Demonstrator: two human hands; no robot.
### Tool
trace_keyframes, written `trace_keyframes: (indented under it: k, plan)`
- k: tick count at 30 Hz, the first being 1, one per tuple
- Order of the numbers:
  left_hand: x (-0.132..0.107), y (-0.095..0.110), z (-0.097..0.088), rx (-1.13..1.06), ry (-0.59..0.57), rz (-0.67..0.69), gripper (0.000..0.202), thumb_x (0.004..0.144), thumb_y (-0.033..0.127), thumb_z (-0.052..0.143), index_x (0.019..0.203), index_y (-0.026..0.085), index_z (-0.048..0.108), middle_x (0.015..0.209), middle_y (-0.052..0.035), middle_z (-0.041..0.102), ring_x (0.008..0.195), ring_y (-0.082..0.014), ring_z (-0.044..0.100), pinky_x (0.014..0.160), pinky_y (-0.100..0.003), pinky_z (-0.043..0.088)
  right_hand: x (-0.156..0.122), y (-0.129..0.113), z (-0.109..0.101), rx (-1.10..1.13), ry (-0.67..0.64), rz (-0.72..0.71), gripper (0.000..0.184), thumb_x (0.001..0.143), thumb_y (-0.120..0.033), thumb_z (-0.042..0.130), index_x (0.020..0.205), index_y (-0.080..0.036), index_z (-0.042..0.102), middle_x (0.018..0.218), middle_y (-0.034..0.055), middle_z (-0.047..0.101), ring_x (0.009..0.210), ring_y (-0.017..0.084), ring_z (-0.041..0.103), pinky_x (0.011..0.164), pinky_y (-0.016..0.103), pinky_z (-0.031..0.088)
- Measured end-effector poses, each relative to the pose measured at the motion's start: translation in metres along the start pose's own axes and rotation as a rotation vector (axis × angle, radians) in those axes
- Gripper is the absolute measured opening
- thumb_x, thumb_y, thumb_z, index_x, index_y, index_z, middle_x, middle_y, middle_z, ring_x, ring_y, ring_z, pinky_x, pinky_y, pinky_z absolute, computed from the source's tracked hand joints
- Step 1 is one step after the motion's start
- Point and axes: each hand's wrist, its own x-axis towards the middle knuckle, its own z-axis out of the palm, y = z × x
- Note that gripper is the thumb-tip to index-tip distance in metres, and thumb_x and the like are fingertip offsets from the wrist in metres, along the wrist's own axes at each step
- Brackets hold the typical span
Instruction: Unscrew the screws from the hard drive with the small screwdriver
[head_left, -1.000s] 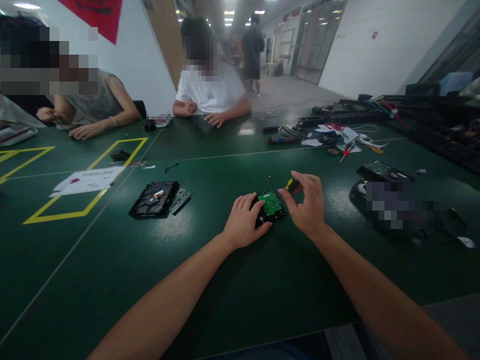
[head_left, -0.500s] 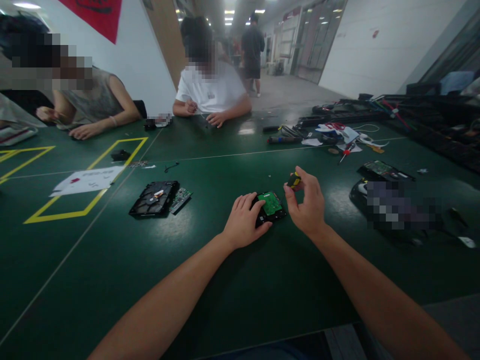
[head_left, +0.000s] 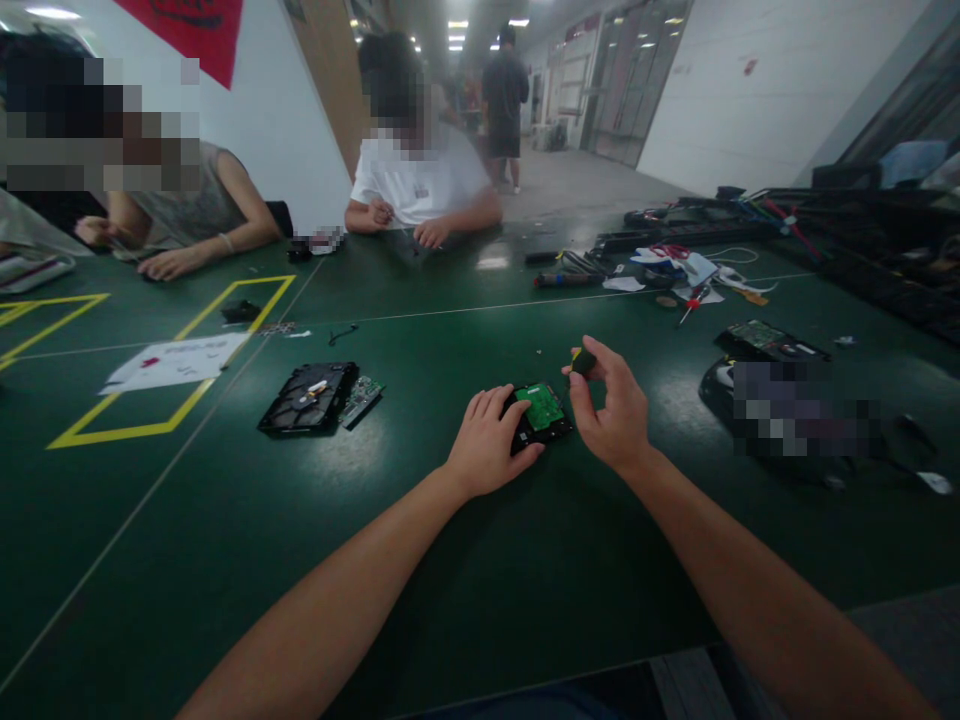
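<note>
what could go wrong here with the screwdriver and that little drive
The screwdriver in the right hand is held only by its stubby handle; a slip could scratch the green circuit board. The left hand steadies the drive from one side only, so it might skid on the glossy table.

Near side of the table [head_left: 465, 600]: bare green mat, only the two forearms cross it. Left hand [head_left: 487, 440] clamps the small drive [head_left: 541, 410]. Right hand [head_left: 611, 410], pinching a screwdriver [head_left: 583, 362], is just beside it, so the gap there is tight. To the left: open strip, then a black drive [head_left: 309, 397] with a loose board [head_left: 361, 397] at its right edge. To the right: bare patch, then a dark blurred object [head_left: 795, 410], with another drive [head_left: 769, 342] behind it. Far side: tool clutter [head_left: 675, 270].
</note>
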Motion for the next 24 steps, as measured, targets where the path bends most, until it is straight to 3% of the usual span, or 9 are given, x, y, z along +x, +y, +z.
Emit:
trace_keyframes:
  k: [6, 16, 21, 24]
  plan:
    - [-0.0004, -0.0013, 0.0010, -0.009, 0.006, 0.003, 0.065, 0.093, 0.053, 0.071, 0.147, 0.020, 0.055, 0.162, -0.0190, 0.045, 0.151, -0.0392, 0.042, 0.126, -0.063, 0.032, -0.0024, 0.0024, 0.0014, 0.000, 0.068, 0.038, 0.052, 0.096, -0.031, 0.075, 0.142, -0.031, 0.052, 0.118, 0.0069, 0.069, 0.088, 0.023, 0.072, 0.081, 0.046, 0.065]
    - [-0.0002, -0.0018, 0.0014, -0.034, 0.019, 0.000, 0.064, 0.091, 0.052, 0.073, 0.146, 0.023, 0.056, 0.162, -0.0170, 0.045, 0.151, -0.0392, 0.043, 0.126, -0.064, 0.033, -0.0035, 0.0029, 0.0032, 0.122, -0.015, 0.071, 0.063, 0.102, -0.030, 0.066, 0.159, -0.032, 0.038, 0.141, 0.0119, 0.068, 0.110, 0.027, 0.077, 0.093, 0.048, 0.067]
    - [0.0000, -0.0009, 0.0017, -0.009, 0.009, 0.006, 0.064, 0.092, 0.053, 0.071, 0.145, 0.020, 0.056, 0.161, -0.0193, 0.046, 0.150, -0.0390, 0.043, 0.126, -0.062, 0.033, -0.0032, 0.0003, 0.0035, 0.112, -0.030, 0.066, 0.068, 0.102, -0.030, 0.068, 0.162, -0.032, 0.037, 0.139, 0.0117, 0.069, 0.105, 0.025, 0.078, 0.092, 0.046, 0.067]
    - [0.0003, -0.0010, 0.0019, -0.009, 0.011, 0.002, 0.064, 0.092, 0.052, 0.072, 0.145, 0.021, 0.056, 0.161, -0.0184, 0.046, 0.150, -0.0392, 0.043, 0.125, -0.063, 0.034, -0.0015, -0.0007, 0.0009, 0.190, -0.058, 0.118, 0.062, 0.104, -0.034, 0.065, 0.160, -0.033, 0.041, 0.134, 0.0100, 0.071, 0.103, 0.024, 0.077, 0.091, 0.046, 0.067]
